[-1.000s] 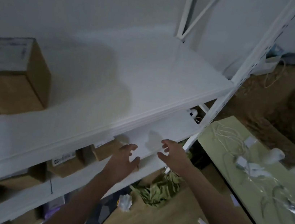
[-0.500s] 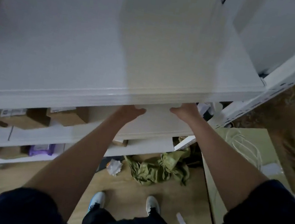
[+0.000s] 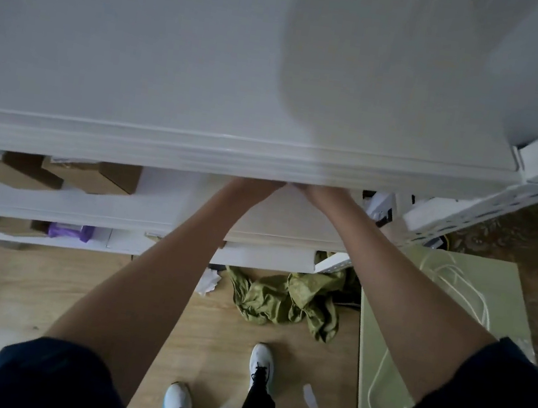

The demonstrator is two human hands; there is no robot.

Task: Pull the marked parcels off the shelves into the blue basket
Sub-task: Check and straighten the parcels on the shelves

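Viewed steeply downward over a white metal shelving unit.

- Wide white top shelf board (image 3: 212,57): fills upper half of view, front lip running across mid-frame.
- Left hand (image 3: 265,184): reached under the front lip of the top shelf board, only the wrist-side edge visible; fingers hidden, so degree of opening and any hold cannot be told.
- Right hand (image 3: 311,190): likewise tucked under the same lip, just beside the left hand; fingers hidden, grasp cannot be told.
- Both forearms bare, dark blue sleeves at the upper arms.
- White second shelf board (image 3: 293,221): directly below the hands.
- Brown cardboard parcels with white labels (image 3: 92,175): on the second shelf, left of the left forearm, well apart from both hands; markings too blurred to read.
- Small purple packet (image 3: 70,231): on a lower shelf, far left, beside further brown boxes.
- Blue basket: cannot be located in this view.
- White perforated upright post (image 3: 488,207): at right end of shelving.
- Pale green table (image 3: 375,374): right of shelving, carrying looped white cables (image 3: 457,282).
- Crumpled olive-green cloth (image 3: 282,299): on light wooden floor (image 3: 7,288) at foot of shelving.
- Crumpled white paper (image 3: 208,281): touching left edge of cloth.
- White trainers (image 3: 260,363): on floor between the arms.
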